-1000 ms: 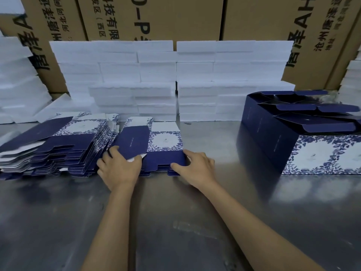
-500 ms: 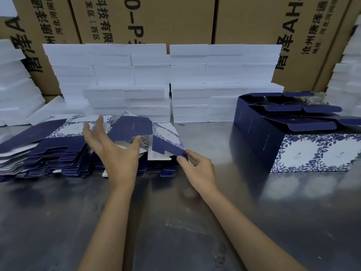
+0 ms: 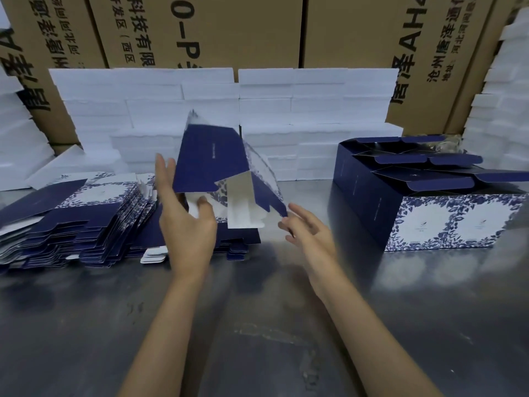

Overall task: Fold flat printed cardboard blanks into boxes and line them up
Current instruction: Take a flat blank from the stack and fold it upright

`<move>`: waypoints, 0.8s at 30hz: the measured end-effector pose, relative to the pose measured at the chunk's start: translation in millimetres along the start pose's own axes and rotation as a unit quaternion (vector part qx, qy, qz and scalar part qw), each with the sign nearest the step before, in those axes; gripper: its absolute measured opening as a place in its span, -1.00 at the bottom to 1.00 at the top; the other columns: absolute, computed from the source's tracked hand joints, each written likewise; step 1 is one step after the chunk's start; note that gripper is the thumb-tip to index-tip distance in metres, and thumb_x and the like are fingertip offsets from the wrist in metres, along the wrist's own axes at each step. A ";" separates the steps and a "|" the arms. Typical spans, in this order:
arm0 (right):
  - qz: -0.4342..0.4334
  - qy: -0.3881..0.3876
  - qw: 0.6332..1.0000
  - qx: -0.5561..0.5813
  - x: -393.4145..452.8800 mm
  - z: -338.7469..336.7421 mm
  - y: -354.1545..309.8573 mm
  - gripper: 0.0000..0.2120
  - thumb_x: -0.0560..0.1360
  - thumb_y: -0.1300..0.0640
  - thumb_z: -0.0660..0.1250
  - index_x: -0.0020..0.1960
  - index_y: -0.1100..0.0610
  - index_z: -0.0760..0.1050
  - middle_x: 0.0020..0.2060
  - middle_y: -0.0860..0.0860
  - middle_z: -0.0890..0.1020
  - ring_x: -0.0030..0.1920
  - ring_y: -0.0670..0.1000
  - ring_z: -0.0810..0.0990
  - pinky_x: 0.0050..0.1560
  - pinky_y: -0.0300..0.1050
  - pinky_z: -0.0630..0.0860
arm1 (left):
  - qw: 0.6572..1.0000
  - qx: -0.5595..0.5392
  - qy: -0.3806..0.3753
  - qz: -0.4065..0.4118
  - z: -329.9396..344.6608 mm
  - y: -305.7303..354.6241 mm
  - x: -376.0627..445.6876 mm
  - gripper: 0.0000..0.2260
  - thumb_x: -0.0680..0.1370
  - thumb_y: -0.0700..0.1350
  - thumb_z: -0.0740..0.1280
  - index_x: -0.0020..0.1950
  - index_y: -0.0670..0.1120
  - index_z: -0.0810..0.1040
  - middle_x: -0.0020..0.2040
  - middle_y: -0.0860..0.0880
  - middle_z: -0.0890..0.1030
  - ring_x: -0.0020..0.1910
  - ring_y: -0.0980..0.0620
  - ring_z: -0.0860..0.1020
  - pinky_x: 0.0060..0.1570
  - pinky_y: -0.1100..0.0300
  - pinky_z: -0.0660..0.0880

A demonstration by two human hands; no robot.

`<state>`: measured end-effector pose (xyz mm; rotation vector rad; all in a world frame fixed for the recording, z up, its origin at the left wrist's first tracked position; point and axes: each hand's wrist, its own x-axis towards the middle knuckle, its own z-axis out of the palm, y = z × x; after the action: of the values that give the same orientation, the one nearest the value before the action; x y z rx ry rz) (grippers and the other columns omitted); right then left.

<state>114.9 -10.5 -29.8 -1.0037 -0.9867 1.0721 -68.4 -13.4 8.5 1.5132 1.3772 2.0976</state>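
Counter [image 3: 257, 325] grey metal; foam slabs [image 3: 315, 110] beyond fingers. Left hand [image 3: 186, 224] fingers pinch blank [image 3: 211, 159]; right hand [image 3: 309, 236] fingers spread, touching its edge.

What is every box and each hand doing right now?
Lifted blank: raised off the pile, partly opened.
Flat blanks: stacked, unfolded.
Folded boxes: standing, top flaps open.
Left hand: holding the lifted blank.
Right hand: fingers spread at the blank's corner.
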 end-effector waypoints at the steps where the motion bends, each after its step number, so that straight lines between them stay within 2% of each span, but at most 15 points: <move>1: 0.020 -0.002 1.000 0.015 2.1 -5.5 -3.5 -0.70 0.56 0.27 0.38 0.25 0.03 0.60 -0.07 -0.07 0.74 -0.02 -0.05 0.70 0.15 -0.19 0.60 | 1.000 0.002 -0.010 0.005 4.7 2.1 -3.7 -0.21 0.57 -0.35 0.26 0.61 0.24 0.00 0.50 0.27 0.35 0.25 0.28 0.52 0.11 0.26 0.56; 2: 0.042 -0.009 0.999 0.028 4.8 -12.1 -5.6 -0.71 0.56 0.30 0.34 0.22 0.05 0.59 -0.11 -0.02 0.73 -0.05 0.01 0.68 0.15 -0.12 0.60 | 1.000 0.004 -0.021 0.002 9.8 2.8 -7.5 -0.20 0.57 -0.35 0.24 0.61 0.26 -0.02 0.47 0.23 0.41 0.16 0.30 0.56 -0.05 0.39 0.55; 4: 0.086 -0.037 0.994 0.050 8.3 -26.0 -8.8 -0.77 0.59 0.27 0.26 0.19 0.10 0.58 -0.11 0.07 0.71 -0.08 0.05 0.66 0.07 -0.09 0.60 | 0.999 0.002 -0.047 -0.012 21.3 1.7 -16.3 -0.20 0.58 -0.35 0.23 0.60 0.29 -0.03 0.28 0.22 0.59 -0.09 0.29 0.62 -0.30 0.50 0.46; 5: 0.108 -0.048 0.991 0.059 9.6 -32.5 -9.3 -0.79 0.62 0.21 0.24 0.21 0.15 0.57 -0.08 0.11 0.70 -0.08 0.06 0.67 0.05 -0.09 0.60 | 0.998 0.001 -0.064 -0.011 26.5 0.9 -21.1 -0.21 0.58 -0.35 0.22 0.60 0.29 -0.02 0.21 0.26 0.62 -0.18 0.30 0.60 -0.35 0.51 0.43; 7: 0.156 -0.048 0.982 0.098 11.5 -46.0 -6.1 -0.66 0.63 0.04 0.24 0.28 0.24 0.54 -0.03 0.16 0.68 -0.06 0.09 0.68 0.15 -0.02 0.59 | 0.994 0.014 -0.105 0.010 35.3 -2.4 -31.0 -0.25 0.59 -0.36 0.19 0.60 0.27 0.05 0.22 0.36 0.58 -0.27 0.28 0.57 -0.36 0.50 0.40; 9: 0.182 -0.058 0.965 0.181 12.4 -57.0 -2.6 -0.48 0.63 -0.14 0.24 0.35 0.26 0.53 0.13 0.18 0.67 0.12 0.13 0.67 0.36 0.06 0.50 | 0.988 0.049 -0.143 0.038 41.9 -7.9 -40.7 -0.29 0.57 -0.39 0.16 0.56 0.27 0.20 0.05 0.49 0.56 -0.31 0.10 0.52 -0.36 0.42 0.38; 10: 0.180 -0.075 0.956 0.217 12.8 -59.8 -2.0 -0.43 0.63 -0.21 0.22 0.38 0.23 0.55 0.25 0.18 0.64 0.26 0.14 0.62 0.44 0.08 0.42 | 0.983 0.064 -0.163 0.056 44.3 -9.6 -45.3 -0.28 0.55 -0.41 0.15 0.55 0.25 0.26 0.04 0.51 0.54 -0.26 0.03 0.53 -0.28 0.38 0.41; 11: 0.173 -0.094 0.948 0.248 13.4 -61.7 -2.3 -0.41 0.63 -0.25 0.21 0.41 0.17 0.54 0.35 0.16 0.59 0.35 0.13 0.57 0.49 0.08 0.37 | 0.977 0.075 -0.184 0.077 46.0 -11.1 -50.1 -0.27 0.53 -0.45 0.15 0.54 0.21 0.31 0.13 0.50 0.53 -0.13 0.01 0.58 -0.14 0.33 0.47; 12: 0.167 -0.107 0.942 0.270 14.7 -63.1 -4.0 -0.39 0.61 -0.30 0.21 0.45 0.11 0.52 0.42 0.13 0.54 0.38 0.12 0.54 0.48 0.07 0.38 | 0.970 0.084 -0.203 0.102 48.5 -13.2 -54.2 -0.27 0.50 -0.48 0.14 0.53 0.15 0.36 0.28 0.41 0.51 0.10 0.02 0.60 0.08 0.27 0.50; 13: 0.167 -0.113 0.939 0.280 14.9 -62.4 -6.1 -0.37 0.59 -0.33 0.25 0.47 0.08 0.50 0.44 0.11 0.52 0.37 0.11 0.54 0.45 0.06 0.42 | 0.963 0.095 -0.221 0.125 49.7 -17.0 -58.4 -0.27 0.47 -0.52 0.13 0.51 0.08 0.41 0.39 0.28 0.48 0.33 0.06 0.52 0.26 0.19 0.46; 14: 0.172 -0.115 0.937 0.282 15.2 -62.3 -9.3 -0.34 0.55 -0.35 0.30 0.47 0.07 0.50 0.44 0.11 0.52 0.35 0.11 0.56 0.41 0.05 0.46 | 0.956 0.107 -0.235 0.140 51.4 -21.3 -61.4 -0.29 0.45 -0.54 0.13 0.48 0.03 0.46 0.43 0.19 0.47 0.46 0.10 0.41 0.38 0.12 0.40; 16: 0.190 -0.117 0.935 0.275 16.7 -65.1 -13.6 -0.38 0.52 -0.27 0.40 0.42 0.10 0.54 0.38 0.13 0.58 0.29 0.11 0.62 0.33 0.05 0.53 | 0.951 0.120 -0.253 0.132 53.9 -27.7 -63.1 -0.31 0.44 -0.56 0.13 0.44 -0.02 0.51 0.43 0.15 0.48 0.50 0.12 0.34 0.44 0.05 0.36; 20: 0.243 -0.065 0.938 0.238 19.4 -77.2 -4.2 -0.56 0.54 0.16 0.41 0.39 0.24 0.53 0.23 0.20 0.67 0.14 0.17 0.71 0.00 0.04 0.68 | 0.933 0.144 -0.312 0.110 49.6 -34.8 -57.8 -0.40 0.48 -0.46 0.19 0.41 0.02 0.53 0.42 0.21 0.45 0.54 0.12 0.26 0.45 0.01 0.33; 22: 0.254 -0.060 0.943 0.208 19.8 -80.5 1.0 -0.60 0.56 0.20 0.38 0.37 0.26 0.52 0.20 0.21 0.68 0.15 0.19 0.71 -0.02 0.07 0.69 | 0.910 0.131 -0.387 0.067 44.5 -36.1 -55.3 -0.51 0.51 -0.19 0.31 0.42 0.12 0.51 0.50 0.21 0.35 0.58 0.20 0.12 0.52 0.05 0.21; 24: 0.256 -0.056 0.950 0.173 19.7 -82.5 2.2 -0.65 0.58 0.20 0.37 0.35 0.24 0.54 0.18 0.21 0.69 0.15 0.23 0.70 0.04 0.12 0.68 | 0.893 0.101 -0.438 -0.002 41.0 -34.0 -54.8 -0.53 0.46 0.03 0.32 0.38 0.25 0.48 0.56 0.26 0.23 0.57 0.29 0.00 0.54 0.14 0.06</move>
<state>197.2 -3.4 -49.2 -0.9330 -0.6015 1.6837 -20.9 -6.7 -51.1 2.1257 1.2110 0.9892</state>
